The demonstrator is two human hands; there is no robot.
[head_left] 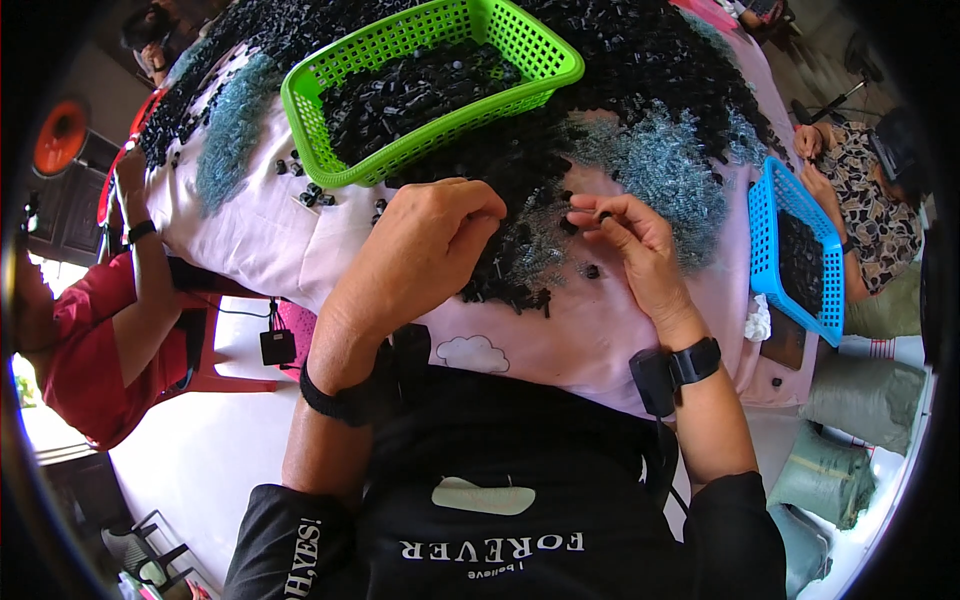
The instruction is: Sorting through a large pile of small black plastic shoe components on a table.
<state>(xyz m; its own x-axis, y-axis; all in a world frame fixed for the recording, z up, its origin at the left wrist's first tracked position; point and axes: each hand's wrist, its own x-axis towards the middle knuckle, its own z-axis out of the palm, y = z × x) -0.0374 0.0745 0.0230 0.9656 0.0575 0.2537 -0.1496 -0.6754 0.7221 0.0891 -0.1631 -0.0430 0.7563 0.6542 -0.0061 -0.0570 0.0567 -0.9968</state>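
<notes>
My left hand hangs over the near side of the heap, its fingers curled inward and pressed together; whatever they hold is hidden. A little to its right, my right hand pinches a small black plastic piece between thumb and fingers. Beneath and beyond both hands spreads a heap of small black plastic parts. Just right of it lies a pile of small clear bluish parts. Beyond my left hand stands a green basket, partly filled with black parts.
A pink cloth covers the table. At the right edge a blue basket holds black parts, with crumpled white tissue nearby. One person in red sits at left, another in a patterned top at right. Sacks lie on the floor.
</notes>
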